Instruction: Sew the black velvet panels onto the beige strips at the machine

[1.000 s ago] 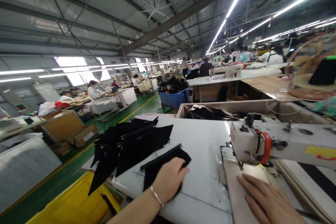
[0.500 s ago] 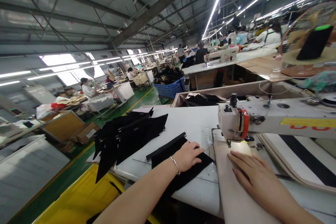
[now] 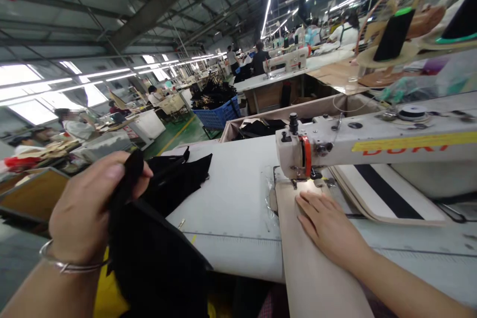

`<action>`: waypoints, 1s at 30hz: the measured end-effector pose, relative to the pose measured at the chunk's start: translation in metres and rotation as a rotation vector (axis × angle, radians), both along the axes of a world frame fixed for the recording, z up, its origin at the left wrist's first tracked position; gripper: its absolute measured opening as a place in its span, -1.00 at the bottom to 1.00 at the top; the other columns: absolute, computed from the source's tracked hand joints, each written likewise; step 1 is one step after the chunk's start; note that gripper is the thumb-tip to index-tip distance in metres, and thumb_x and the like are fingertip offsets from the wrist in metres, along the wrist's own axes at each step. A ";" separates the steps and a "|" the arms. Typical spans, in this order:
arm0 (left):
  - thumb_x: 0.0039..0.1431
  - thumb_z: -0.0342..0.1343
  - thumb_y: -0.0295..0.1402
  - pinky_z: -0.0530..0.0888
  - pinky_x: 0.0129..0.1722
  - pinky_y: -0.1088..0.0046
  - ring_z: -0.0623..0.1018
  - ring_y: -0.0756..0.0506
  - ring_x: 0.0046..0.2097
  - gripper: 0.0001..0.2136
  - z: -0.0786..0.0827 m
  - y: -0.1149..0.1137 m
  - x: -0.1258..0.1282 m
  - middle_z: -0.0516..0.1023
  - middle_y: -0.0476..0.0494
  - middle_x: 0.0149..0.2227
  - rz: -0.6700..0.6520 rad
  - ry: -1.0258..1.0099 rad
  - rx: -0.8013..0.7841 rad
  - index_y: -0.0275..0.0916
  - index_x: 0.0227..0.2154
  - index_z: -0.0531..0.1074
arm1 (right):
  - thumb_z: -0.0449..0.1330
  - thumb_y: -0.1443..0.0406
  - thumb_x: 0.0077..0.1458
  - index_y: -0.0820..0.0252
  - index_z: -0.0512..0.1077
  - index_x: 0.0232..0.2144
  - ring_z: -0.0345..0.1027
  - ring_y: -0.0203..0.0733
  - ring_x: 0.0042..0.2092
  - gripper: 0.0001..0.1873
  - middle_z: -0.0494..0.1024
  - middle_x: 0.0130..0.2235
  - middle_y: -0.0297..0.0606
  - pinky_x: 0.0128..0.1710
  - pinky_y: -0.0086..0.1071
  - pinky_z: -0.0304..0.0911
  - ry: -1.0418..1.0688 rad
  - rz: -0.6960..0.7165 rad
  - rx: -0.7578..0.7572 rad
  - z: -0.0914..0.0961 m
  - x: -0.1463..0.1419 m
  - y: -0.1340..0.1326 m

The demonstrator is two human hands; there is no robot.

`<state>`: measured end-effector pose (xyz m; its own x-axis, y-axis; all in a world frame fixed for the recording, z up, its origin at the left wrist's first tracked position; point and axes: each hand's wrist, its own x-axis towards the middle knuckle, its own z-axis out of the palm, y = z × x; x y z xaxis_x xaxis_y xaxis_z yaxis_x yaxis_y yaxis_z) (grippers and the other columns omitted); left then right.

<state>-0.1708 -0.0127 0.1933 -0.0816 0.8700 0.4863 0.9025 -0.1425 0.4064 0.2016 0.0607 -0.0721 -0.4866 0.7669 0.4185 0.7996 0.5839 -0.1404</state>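
Observation:
My left hand point(image 3: 89, 198), with a silver bangle at the wrist, pinches the upper edge of a black fabric piece point(image 3: 160, 253). The piece hangs down in front of the table's near edge. My right hand point(image 3: 328, 223) lies flat, fingers stretched, on a long beige panel point(image 3: 309, 258). The panel's far end is at the needle area of a white sewing machine point(image 3: 294, 156), close beyond my fingertips. Behind my left hand, a pile of black fabric pieces point(image 3: 179, 179) rests on the white table point(image 3: 238, 174).
Striped beige panels point(image 3: 387, 191) lie under the machine arm. A padded bin point(image 3: 231, 131) of dark pieces stands behind the table, and a blue crate point(image 3: 216, 114) beyond it. Something yellow point(image 3: 108, 293) shows below left. Black thread cones point(image 3: 395, 35) stand at the right; people work farther back.
My left hand has lifted the black fabric piece off the table and carried it left, toward me. My right hand stays on the beige panel. The view has turned to the right.

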 end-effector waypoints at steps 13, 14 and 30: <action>0.11 0.12 -0.41 0.43 -0.28 0.49 0.52 -0.04 -0.31 -0.92 -0.220 0.124 0.188 0.55 -0.03 -0.37 -0.443 -0.055 -0.444 -0.24 -0.34 0.49 | -0.05 0.26 0.28 0.15 0.24 0.15 0.21 -0.15 0.14 -0.58 0.37 0.13 -0.20 0.13 -0.15 0.08 0.027 0.042 -0.024 0.013 0.017 0.005; 0.11 0.12 -0.41 0.42 -0.29 0.49 0.52 -0.04 -0.31 -0.94 -0.222 0.126 0.189 0.55 -0.02 -0.37 -0.439 -0.048 -0.435 -0.23 -0.36 0.48 | -0.04 0.24 0.28 0.14 0.22 0.17 0.21 -0.14 0.13 -0.57 0.36 0.14 -0.20 0.12 -0.15 0.09 0.028 0.039 -0.028 0.014 0.016 0.005; 0.13 0.07 -0.42 0.41 -0.26 0.43 0.53 -0.10 -0.26 -0.92 -0.225 0.137 0.197 0.56 -0.09 -0.33 -0.306 0.056 -0.344 -0.23 -0.41 0.45 | -0.02 0.10 0.27 0.12 0.13 0.24 0.22 -0.01 0.07 -0.46 0.36 0.10 -0.13 0.00 -0.07 0.13 0.005 0.023 -0.081 0.018 0.011 0.007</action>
<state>0.0263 0.1240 -0.0314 0.2226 0.9614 0.1617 0.8616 -0.2716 0.4288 0.2125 0.0682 -0.0543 -0.5026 0.7868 0.3582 0.7851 0.5889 -0.1920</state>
